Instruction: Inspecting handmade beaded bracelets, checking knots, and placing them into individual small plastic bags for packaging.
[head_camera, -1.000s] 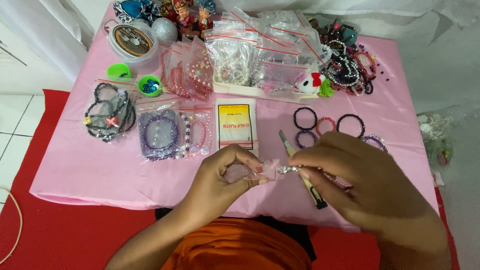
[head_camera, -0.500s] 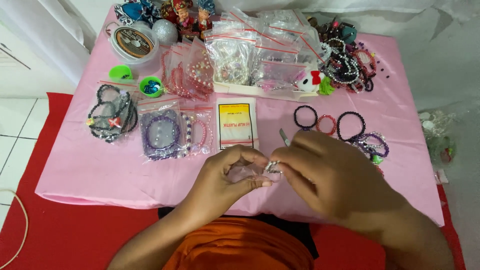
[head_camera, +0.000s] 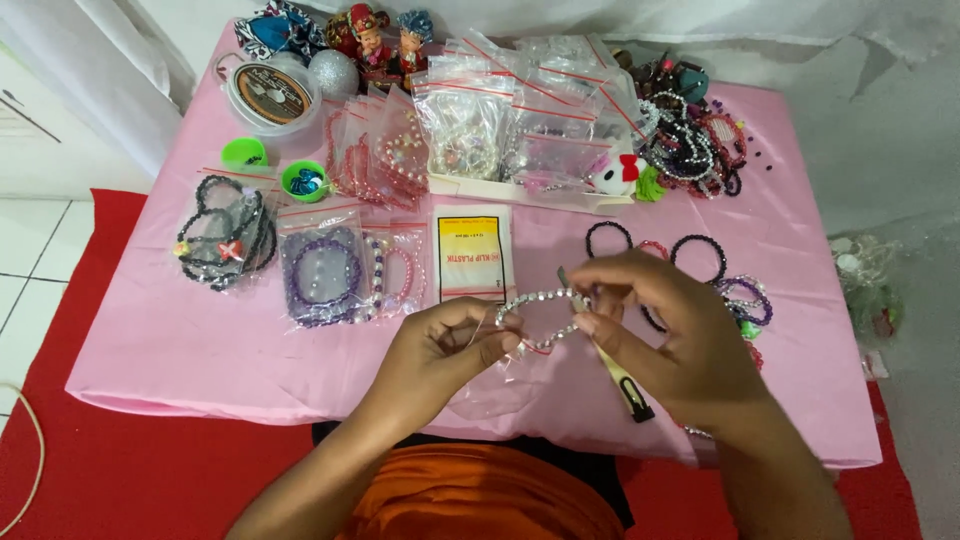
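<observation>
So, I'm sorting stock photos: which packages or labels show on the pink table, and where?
Flat clear packet with yellow label: table centre, before the hands.
Clear zip bags with red strips: back centre, upright in a row.
Clear bag holding purple bead bracelets: left of centre.
Round clear tub with dark label: back left.

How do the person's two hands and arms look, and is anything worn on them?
Both the left hand and the right hand are bare: no gloves, no rings visible. The forearms show no sleeves. At the right wrist a small part of a band may show, unclear. An orange garment lies below them.
</observation>
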